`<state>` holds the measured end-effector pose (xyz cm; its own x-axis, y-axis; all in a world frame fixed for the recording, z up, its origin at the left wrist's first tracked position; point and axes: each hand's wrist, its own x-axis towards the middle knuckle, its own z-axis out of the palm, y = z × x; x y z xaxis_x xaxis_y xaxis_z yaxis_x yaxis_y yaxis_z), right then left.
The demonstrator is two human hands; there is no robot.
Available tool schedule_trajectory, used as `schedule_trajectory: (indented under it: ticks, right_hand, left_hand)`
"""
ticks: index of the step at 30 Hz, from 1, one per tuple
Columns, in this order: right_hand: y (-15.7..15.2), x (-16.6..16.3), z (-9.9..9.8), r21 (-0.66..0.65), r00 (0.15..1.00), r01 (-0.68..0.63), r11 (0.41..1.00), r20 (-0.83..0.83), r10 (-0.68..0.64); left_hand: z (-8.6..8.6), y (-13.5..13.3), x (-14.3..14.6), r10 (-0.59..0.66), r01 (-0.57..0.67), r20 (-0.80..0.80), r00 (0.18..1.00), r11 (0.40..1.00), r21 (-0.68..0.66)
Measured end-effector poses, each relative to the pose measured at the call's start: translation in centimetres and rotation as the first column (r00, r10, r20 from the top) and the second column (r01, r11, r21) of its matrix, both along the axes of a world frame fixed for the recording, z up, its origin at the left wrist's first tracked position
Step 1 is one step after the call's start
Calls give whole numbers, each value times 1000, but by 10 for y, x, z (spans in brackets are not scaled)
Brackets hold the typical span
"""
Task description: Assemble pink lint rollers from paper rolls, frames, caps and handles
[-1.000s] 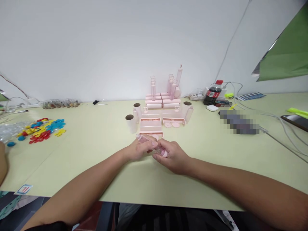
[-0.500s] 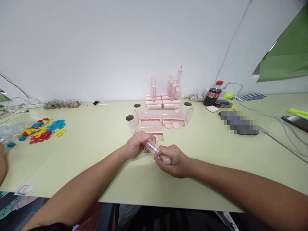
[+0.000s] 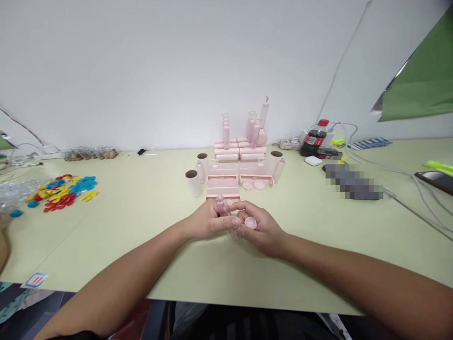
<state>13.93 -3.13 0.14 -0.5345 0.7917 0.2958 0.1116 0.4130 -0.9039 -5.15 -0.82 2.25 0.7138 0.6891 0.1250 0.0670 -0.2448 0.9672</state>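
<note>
Both my hands meet over the pale green table (image 3: pixel 148 245), just in front of a set of pink parts. My left hand (image 3: pixel 207 222) is closed round a clear pink tube (image 3: pixel 222 208), which now stands nearly upright between the two hands. My right hand (image 3: pixel 262 229) is closed too, pinching a small round pink cap (image 3: pixel 250 222) beside the tube's lower end. Right behind the hands lies a flat pink tray (image 3: pixel 222 185).
Behind stand stacked pink boxes with upright tubes (image 3: pixel 240 141) and cardboard rolls (image 3: pixel 193 182). Coloured plastic pieces (image 3: pixel 65 190) lie far left, with another person's arm (image 3: pixel 3 243) at the edge. A cola bottle (image 3: pixel 313 138), cables and a phone (image 3: pixel 437 178) are on the right.
The tube has swung from lying slanted across both hands to nearly upright. The round cap has come off its end and now sits in my right fingers.
</note>
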Motion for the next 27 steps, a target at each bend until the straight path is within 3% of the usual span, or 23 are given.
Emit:
schedule_trajectory:
  ticks: [4,8,11,16,18,22,23,27]
  right_hand:
    - [2,0,-1,-58,997,-40,997,64,43]
    - [3,0,0,-111,998,-57,992,11,59]
    - [2,0,0,-133,999,-3,991,-41,-3]
    - [3,-1,-1,-130,996,88,988,-2,-89]
    - [4,-2,-1,-140,993,120,983,34,-116]
    - [9,-4,-4,-238,984,148,960,131,-119]
    - [10,-4,-5,-269,982,150,951,156,-111]
    - [13,-4,-10,-330,979,137,934,188,-77]
  left_hand:
    - [-10,3,0,103,-103,9,995,995,6]
    - [-11,3,1,42,-43,28,999,997,63]
    - [-7,1,2,41,-44,24,999,988,148]
    - [0,-3,1,183,-161,-67,981,955,248]
    - [6,0,-5,307,-272,-50,950,898,347]
    - [21,13,-26,633,-572,79,770,631,524]
    - [24,17,-32,682,-607,71,728,593,528]
    - [28,30,-50,753,-546,-174,635,596,589]
